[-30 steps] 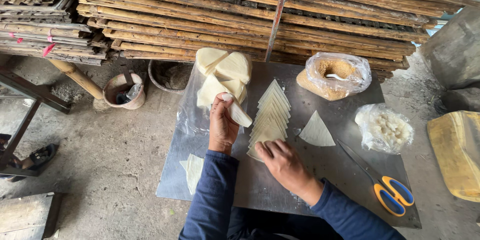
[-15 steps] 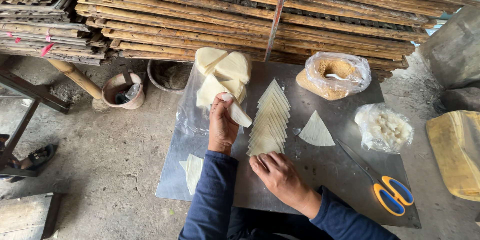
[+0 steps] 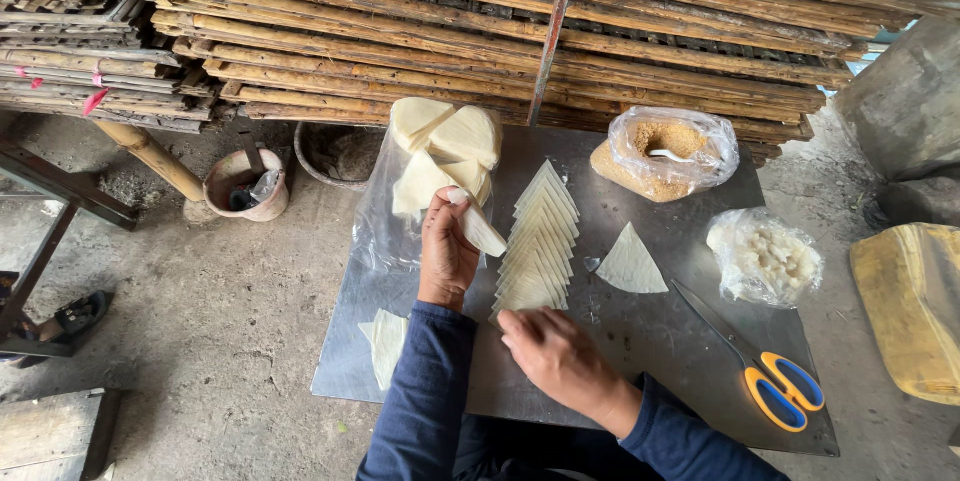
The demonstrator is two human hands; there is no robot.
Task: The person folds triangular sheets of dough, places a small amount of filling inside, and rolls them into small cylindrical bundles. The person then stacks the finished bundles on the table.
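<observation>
Hands at work over a sheet-metal counter (image 3: 640, 341), seen from my head camera looking straight down. My left hand (image 3: 445, 256) has its fingers closed around a pale triangular wrapper (image 3: 480, 231), lifted just clear of the counter, between a plastic bag of stacked wrappers (image 3: 440, 146) and a fanned row of triangles (image 3: 540, 241). My right hand (image 3: 555, 351) lies palm down at the near end of that row, fingers loosely spread and touching the lowest pieces; it grips nothing that I can see. The row runs away from me in overlapping points, tips aimed at the far edge. One single triangle (image 3: 630, 263) lies apart to the right of the row. Beyond it sits an open bag of brown crumbly filling (image 3: 665, 146) with a white spoon (image 3: 665, 154) in it, and to the right a tied bag of white lumps (image 3: 765, 256). Scissors with blue and yellow handles (image 3: 775, 386) lie near the right corner, blades pointing toward the row. Another folded wrapper (image 3: 385, 341) rests at the left edge of the counter. Stacked bamboo racks (image 3: 500, 31) fill the background, and a small clay pot (image 3: 240, 186) stands on the concrete floor (image 3: 180, 341) at left.
</observation>
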